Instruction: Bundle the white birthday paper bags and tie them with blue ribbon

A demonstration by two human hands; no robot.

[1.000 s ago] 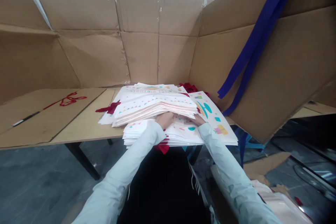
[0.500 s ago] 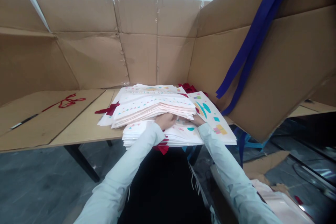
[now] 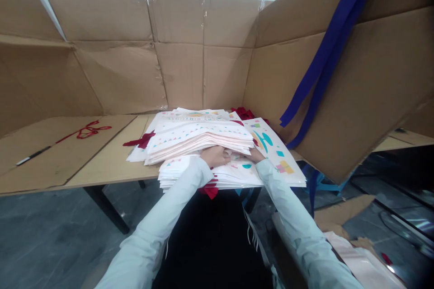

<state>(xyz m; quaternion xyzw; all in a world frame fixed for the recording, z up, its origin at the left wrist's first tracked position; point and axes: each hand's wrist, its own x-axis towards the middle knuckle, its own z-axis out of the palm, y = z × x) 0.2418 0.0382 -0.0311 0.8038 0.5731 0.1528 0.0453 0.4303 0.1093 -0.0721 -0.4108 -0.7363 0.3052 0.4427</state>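
Two stacks of flat white paper bags printed with coloured shapes lie on the table edge. The upper stack rests partly over the lower stack. My left hand is curled at the near edge of the upper stack, fingers tucked under it. My right hand reaches under the same edge, and its fingers are hidden by the sheets. A red ribbon piece sticks out from the lower stack near my left sleeve.
Brown cardboard walls stand behind and to the right of the table. A blue strap hangs down the right wall. Red ribbon and a dark pen-like tool lie at left. More red ribbon pokes out beside the stacks.
Almost nothing has moved. My left hand has shifted slightly to the right along the upper stack's edge.
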